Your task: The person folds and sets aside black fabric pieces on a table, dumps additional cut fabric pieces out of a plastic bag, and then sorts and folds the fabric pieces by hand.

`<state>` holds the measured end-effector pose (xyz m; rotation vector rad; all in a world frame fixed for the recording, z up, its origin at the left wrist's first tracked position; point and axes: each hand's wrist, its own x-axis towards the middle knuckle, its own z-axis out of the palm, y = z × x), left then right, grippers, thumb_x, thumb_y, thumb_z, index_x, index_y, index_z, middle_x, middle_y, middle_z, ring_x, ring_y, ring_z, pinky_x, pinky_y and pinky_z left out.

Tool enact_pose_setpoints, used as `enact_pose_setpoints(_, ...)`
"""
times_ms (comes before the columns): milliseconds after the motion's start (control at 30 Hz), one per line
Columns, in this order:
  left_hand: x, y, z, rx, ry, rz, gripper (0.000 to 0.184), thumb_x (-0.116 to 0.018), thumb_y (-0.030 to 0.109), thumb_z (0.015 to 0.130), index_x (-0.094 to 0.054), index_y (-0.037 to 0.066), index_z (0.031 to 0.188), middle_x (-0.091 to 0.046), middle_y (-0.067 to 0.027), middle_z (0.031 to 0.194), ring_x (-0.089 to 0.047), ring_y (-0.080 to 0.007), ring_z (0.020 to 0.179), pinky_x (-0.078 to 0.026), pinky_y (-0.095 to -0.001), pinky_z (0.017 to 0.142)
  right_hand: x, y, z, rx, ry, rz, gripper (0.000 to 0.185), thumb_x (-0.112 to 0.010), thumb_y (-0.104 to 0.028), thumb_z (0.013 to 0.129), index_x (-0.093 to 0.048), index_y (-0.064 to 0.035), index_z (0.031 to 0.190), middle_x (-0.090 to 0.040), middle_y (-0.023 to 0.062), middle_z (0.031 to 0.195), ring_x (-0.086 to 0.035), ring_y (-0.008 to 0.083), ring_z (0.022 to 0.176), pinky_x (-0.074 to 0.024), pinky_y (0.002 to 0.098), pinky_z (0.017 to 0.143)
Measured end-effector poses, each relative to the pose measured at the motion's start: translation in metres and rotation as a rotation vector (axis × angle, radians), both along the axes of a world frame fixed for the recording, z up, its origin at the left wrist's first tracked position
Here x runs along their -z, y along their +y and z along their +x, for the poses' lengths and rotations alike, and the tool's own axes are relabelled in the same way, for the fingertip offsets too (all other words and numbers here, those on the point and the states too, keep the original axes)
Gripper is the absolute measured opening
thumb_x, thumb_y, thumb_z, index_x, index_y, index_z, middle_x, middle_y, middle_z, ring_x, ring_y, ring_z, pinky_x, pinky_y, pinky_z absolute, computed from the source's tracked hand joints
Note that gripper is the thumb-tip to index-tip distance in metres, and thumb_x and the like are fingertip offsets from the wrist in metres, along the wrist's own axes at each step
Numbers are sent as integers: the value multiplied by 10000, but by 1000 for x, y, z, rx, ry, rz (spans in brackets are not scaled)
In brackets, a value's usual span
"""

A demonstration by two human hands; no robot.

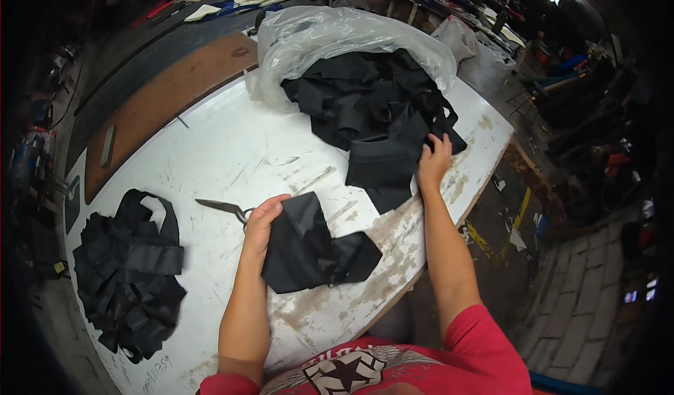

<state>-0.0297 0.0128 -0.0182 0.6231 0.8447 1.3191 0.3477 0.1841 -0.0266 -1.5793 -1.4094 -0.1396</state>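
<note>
My left hand [260, 223] is closed on the edge of a folded black fabric piece [302, 244], its thumb on top. That piece spreads to the right over the white table, with a second flap beside it. Scissors [221, 205] point left just beyond this hand; their handle is partly behind my fingers, so I cannot tell whether the hand touches them. My right hand [435, 162] has bent fingers at the right edge of another flat black fabric piece [382, 162]. This one lies at the near side of a heap of black fabric pieces [351, 100].
A clear plastic bag [344, 27] lies around the back of the heap. Another black fabric pile [130, 276] sits at the table's left. A brown board [168, 107] runs along the far edge of the worn white table [217, 153]. Handwritten digits show at the near left.
</note>
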Motion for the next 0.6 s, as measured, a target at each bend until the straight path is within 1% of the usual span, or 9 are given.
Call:
enact_pose_setpoints(67, 0, -1, 4, -76, 1, 10, 240, -582, 88, 922, -631, -17, 1132, -689, -71, 952, -640, -105, 838, -500, -218, 763, -1, -26, -2, 15, 45, 98, 274, -602, -91, 838, -639, -72, 1109, -442, 206, 1405, -389, 413, 1296, -295, 451, 1090)
enact_pose_setpoints(200, 2, 1, 12, -403, 403, 113, 201, -589, 62, 930, -629, -18, 1110, -680, -50, 923, -600, -68, 809, -465, -192, 742, -60, -96, -43, -134, 168, 250, 256, -625, -38, 809, -645, -25, 1064, -546, 169, 1268, -497, 345, 1200, -374, 404, 1028)
enact_pose_setpoints(267, -9, -4, 14, -442, 379, 142, 206, -591, 72, 933, -626, -24, 1111, -677, -44, 911, -596, -64, 809, -462, -188, 744, -83, -123, -77, -562, 226, 88, 277, -653, -17, 788, -638, -4, 1065, -606, 131, 1135, -562, 294, 1111, -416, 381, 980)
enact_pose_setpoints(300, -14, -5, 14, -458, 369, 168, 208, -592, 77, 934, -625, -26, 1112, -676, -42, 906, -594, -62, 809, -460, -187, 745, -92, -134, -97, -750, 306, -119, 338, -721, -104, 755, -637, 11, 1061, -628, 141, 1104, -592, 291, 1063, -430, 377, 960)
enact_pose_setpoints(333, -15, -6, 12, -458, 366, 170, 231, -597, 54, 925, -606, -27, 1142, -681, -62, 918, -605, -80, 814, -470, -196, 753, -93, -135, -111, -946, 189, -237, 579, -809, -251, 688, -599, 15, 1158, -606, 164, 1156, -567, 312, 1103, -406, 385, 980)
enact_pose_setpoints(400, -32, -12, 14, -410, 226, 139, 271, -570, 117, 948, -583, -27, 1178, -684, -99, 939, -616, -106, 804, -483, -208, 743, -89, -147, -138, -901, -265, -342, 959, -850, -433, 583, -461, 22, 1333, -562, 190, 1230, -501, 338, 1186, -328, 437, 1011)
enact_pose_setpoints(500, -77, -29, 20, -213, -212, 119, 351, -510, 224, 978, -554, -23, 1223, -682, -154, 973, -626, -141, 777, -498, -225, 707, -75, -140, -163, -950, -286, -417, 581, -750, -231, 751, -538, 23, 1228, -633, 149, 1088, -596, 293, 1033, -391, 420, 939)
enact_pose_setpoints(533, -85, -34, 20, -120, -392, 113, 382, -487, 262, 987, -545, -21, 1237, -680, -172, 984, -629, -152, 766, -503, -230, 692, -65, -133, -172, -1046, 11, -486, 487, -708, -188, 785, -545, 16, 1196, -642, 142, 1058, -614, 280, 979, -424, 400, 895)
enact_pose_setpoints(600, -64, -35, 9, 24, -387, 182, 444, -458, 327, 988, -531, -19, 1258, -675, -189, 1008, -625, -155, 741, -502, -241, 672, -48, -119, -186, -1173, 634, -610, 305, -623, -101, 852, -559, 2, 1132, -659, 129, 998, -650, 253, 871, -491, 358, 806)
